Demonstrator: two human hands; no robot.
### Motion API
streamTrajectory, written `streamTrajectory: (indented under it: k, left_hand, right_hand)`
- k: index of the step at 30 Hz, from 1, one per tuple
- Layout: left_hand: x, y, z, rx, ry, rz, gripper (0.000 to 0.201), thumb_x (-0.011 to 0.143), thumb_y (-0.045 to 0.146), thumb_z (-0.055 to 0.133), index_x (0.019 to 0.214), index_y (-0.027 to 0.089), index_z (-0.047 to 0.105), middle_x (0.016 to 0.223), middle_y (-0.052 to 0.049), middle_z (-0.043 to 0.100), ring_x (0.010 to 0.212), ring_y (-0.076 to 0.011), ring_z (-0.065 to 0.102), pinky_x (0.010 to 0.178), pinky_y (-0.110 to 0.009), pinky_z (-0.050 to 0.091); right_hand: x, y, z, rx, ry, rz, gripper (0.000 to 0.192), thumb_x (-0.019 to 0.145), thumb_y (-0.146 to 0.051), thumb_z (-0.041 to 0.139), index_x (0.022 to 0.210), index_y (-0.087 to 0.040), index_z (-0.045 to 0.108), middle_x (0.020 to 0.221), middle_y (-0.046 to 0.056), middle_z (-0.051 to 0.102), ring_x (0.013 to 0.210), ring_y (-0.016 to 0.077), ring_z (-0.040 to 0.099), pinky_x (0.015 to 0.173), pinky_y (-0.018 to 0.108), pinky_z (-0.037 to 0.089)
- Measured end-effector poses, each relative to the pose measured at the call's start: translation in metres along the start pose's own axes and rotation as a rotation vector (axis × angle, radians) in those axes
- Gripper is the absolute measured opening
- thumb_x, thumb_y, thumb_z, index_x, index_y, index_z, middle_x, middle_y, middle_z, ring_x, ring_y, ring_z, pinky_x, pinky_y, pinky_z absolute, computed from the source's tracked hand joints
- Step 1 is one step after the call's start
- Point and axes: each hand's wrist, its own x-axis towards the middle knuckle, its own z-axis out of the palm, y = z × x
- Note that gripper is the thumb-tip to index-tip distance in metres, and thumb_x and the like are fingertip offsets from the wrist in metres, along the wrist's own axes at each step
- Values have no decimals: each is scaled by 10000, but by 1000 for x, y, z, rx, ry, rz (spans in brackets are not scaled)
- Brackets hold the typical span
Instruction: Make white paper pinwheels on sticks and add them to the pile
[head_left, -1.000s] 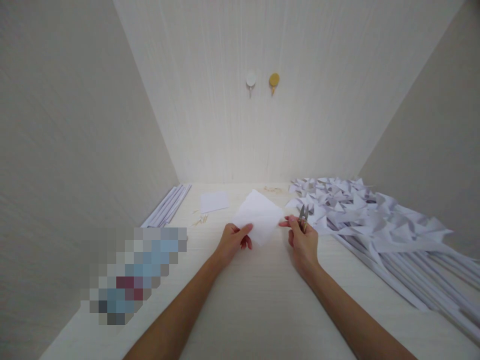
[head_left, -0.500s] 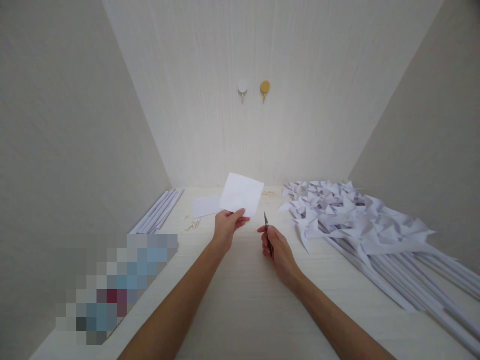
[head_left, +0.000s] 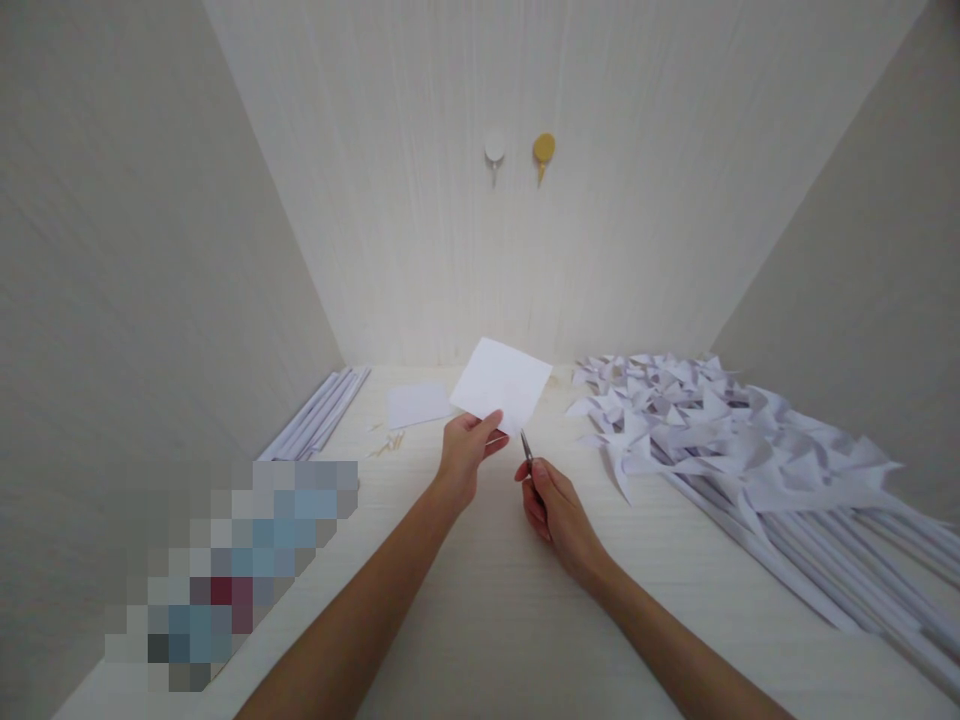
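Note:
My left hand (head_left: 466,450) pinches the near corner of a white square paper sheet (head_left: 501,383) and holds it up above the pale wooden table (head_left: 480,590). My right hand (head_left: 551,500) grips small metal snips (head_left: 527,452), their tips pointing up at the sheet's lower edge, just below it. The two hands are close together at the table's middle.
A heap of white paper pinwheels on paper sticks (head_left: 720,430) fills the right side. Rolled paper sticks (head_left: 315,420) lie at the left wall, with a flat paper square (head_left: 416,403) and small pins (head_left: 390,443) beside them. Two hooks (head_left: 519,152) hang on the back wall. A blurred object (head_left: 240,560) sits near left.
My right hand let go of the sheet's right corner and came toward the middle with the snips. My left hand lifted the sheet off the table and tilted it upright.

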Motion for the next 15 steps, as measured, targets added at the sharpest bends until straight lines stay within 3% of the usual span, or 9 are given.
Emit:
streamTrajectory:
  k: [15]
  left_hand:
    - [-7,-2,5,37,-31,-10,160,659,134,651,556,118,529,543,-16,600,496,-89,549,585,-254,503]
  right_hand:
    - [0,2,-1,-27,22,-1,409,716,-596,471,660,-191,455,411,-116,266,336,35,181,318,189,111]
